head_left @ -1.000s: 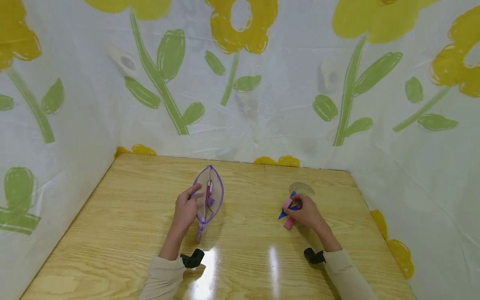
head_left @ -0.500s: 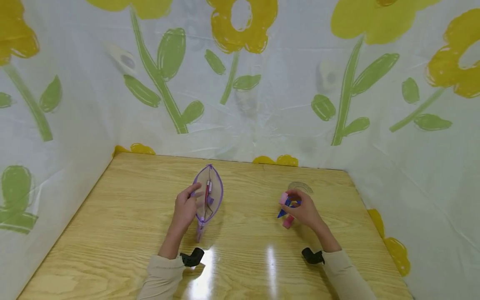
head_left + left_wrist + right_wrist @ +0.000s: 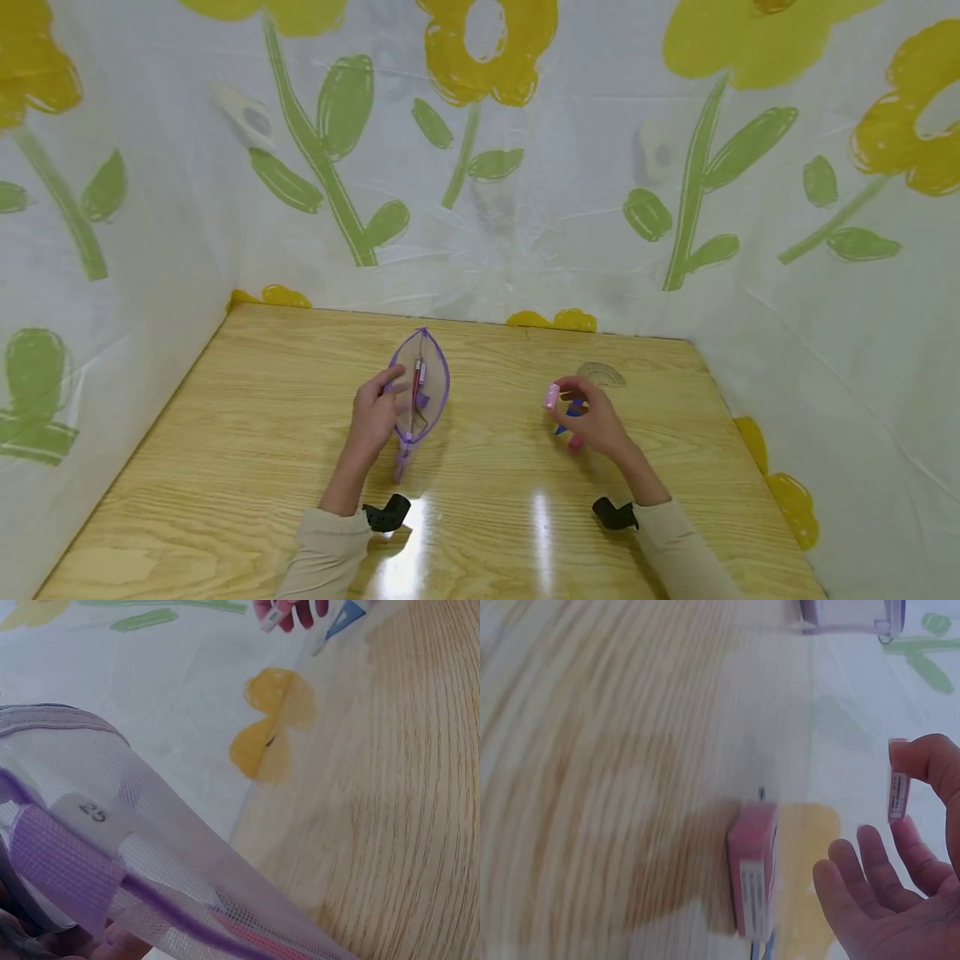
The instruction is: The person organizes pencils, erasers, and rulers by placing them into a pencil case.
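Pouch [image 3: 437, 379] found over the table [image 3: 487, 475], mouth spread upward; I cannot confirm whether its base bears on the surface. My left hand [image 3: 375, 410] grips its left rim, fingers over the edge, in my judgement to hold the mouth apart. My right hand [image 3: 597, 422], well to the right of the pouch, pinches a pink block [image 3: 552, 397] by its ends between thumb and fingertip, other fingers spread; this grip presumably leaves its long faces exposed. Farther from the pouch than that block, a blue set square [image 3: 346, 618] and a darker block [image 3: 576, 443] are partly hidden by my right hand; a protractor [image 3: 602, 374] lies past them. Inside the pouch, a red pen [image 3: 416, 385] runs lengthwise beside a purple item [image 3: 422, 402]; these and my left fingers take up part of the opening.
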Tool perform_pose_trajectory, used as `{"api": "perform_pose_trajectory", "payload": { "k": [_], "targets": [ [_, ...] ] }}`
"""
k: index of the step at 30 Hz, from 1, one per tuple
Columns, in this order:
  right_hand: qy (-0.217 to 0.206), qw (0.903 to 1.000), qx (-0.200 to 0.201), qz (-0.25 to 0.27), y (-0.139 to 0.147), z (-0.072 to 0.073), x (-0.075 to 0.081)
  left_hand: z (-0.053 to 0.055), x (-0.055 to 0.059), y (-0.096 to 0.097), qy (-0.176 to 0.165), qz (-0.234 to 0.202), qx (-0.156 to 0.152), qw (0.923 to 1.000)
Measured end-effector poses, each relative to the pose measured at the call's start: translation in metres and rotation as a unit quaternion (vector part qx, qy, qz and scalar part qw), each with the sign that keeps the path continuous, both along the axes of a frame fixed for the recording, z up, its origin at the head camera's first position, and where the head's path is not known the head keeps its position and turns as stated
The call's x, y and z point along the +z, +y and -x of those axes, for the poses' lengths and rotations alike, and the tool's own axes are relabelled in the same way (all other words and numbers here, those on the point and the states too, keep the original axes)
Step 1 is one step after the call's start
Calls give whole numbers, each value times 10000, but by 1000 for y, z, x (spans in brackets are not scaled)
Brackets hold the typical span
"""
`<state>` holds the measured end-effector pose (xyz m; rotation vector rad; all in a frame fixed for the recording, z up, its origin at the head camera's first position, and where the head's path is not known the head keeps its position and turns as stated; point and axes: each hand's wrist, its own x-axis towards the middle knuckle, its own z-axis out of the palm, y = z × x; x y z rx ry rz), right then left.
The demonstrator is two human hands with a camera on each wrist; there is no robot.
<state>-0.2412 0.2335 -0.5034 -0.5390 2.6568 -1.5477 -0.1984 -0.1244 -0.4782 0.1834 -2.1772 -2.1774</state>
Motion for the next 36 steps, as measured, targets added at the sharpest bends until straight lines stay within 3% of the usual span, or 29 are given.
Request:
{"api": "perform_pose_trajectory", "payload": {
  "k": [11, 15, 20, 22, 36],
  "targets": [
    [-244, 9993, 193, 228, -34, -4, 4, 1, 0, -1, -26, 66, -31, 10000],
    [-232, 9990, 343, 149, -52, -13, 20, 1, 1, -2, -25, 49, -47, 10000],
    [-229, 9977, 611, 159, -70, -16, 27, 1, 1, -3, -34, 59, -48, 10000],
    [-141, 9974, 694, 164, -76, -13, 22, 0, 1, -4, -21, 76, -51, 10000],
    [371, 9927, 1145, 54, -133, -14, 52, -1, -1, -4, -6, 36, -109, 9999]
  ]
}}
